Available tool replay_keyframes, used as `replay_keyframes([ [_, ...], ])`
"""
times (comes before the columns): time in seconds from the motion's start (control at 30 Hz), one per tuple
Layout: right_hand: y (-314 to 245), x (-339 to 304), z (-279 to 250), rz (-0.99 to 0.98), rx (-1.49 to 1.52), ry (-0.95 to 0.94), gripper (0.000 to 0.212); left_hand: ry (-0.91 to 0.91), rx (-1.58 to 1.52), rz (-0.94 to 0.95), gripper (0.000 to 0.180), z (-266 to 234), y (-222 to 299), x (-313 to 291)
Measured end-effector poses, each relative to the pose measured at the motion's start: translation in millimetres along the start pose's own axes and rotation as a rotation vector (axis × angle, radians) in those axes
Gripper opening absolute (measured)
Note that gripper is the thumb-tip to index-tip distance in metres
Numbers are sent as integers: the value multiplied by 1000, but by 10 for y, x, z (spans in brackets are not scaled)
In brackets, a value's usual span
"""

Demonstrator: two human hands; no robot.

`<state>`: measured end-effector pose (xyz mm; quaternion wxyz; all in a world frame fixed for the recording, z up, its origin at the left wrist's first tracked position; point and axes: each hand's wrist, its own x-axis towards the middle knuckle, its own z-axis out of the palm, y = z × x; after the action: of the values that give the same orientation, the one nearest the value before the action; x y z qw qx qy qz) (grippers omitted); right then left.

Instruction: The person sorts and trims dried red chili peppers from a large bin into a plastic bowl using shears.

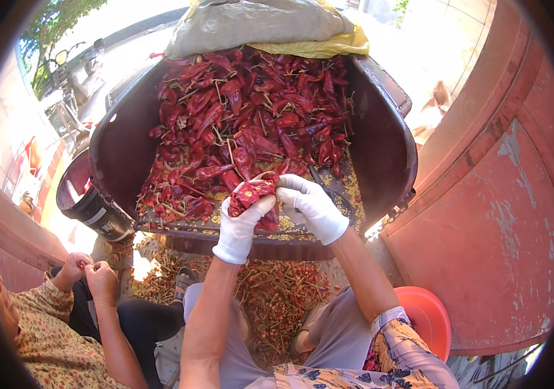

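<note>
My left hand (241,223), in a white glove, is closed around a small bunch of dried red chili peppers (251,194), their cut or stemless ends facing up. My right hand (309,206), gloved the same way, has its thumb and fingers pinched at the right edge of that bunch, on a chili pepper. Both hands are over the near edge of a dark cart bed (384,129). A large heap of dried red chilies (244,110) with pale stems fills its middle. Scissors (342,200) with dark handles lie beside my right hand, partly hidden by it.
Yellow seeds lie scattered on the bed. Grey and yellow sacks (264,29) cover its far end. To the left stand a black bucket (105,217) and a seated person (63,324) handling something small and red. Stems (283,292) litter the floor. A red basin (429,318) sits at my right.
</note>
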<state>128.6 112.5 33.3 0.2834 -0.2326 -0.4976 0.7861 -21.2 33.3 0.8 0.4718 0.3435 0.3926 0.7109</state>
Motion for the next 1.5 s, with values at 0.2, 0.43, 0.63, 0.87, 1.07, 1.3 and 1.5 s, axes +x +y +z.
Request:
replay_keyframes([
  [0.2, 24, 32, -56, -53, -2, 46, 7, -11, -178, -17, 35, 53, 53, -20],
  [0.43, 50, -17, -71, -508, -925, 295, 8, -113, 230, 68, 54, 162, 82, -44],
  [0.63, -59, -124, -27, -657, -1194, 205, 9, -76, 250, -3, 46, 125, 127, -53],
  [0.87, -160, -197, -150, -105, -541, -189, 10, -150, -200, -261, 27, 6, 68, -153],
  [1.07, 57, -136, -239, 219, 286, -510, 15, -379, -318, -218, 37, 23, 49, -155],
  [1.3, 250, -43, -175, 187, 488, -646, 17, -256, -274, -167, 35, 59, 89, -234],
  [1.5, -60, -107, 23, 133, -205, -199, 19, -38, -150, -137, 20, 16, 249, -242],
])
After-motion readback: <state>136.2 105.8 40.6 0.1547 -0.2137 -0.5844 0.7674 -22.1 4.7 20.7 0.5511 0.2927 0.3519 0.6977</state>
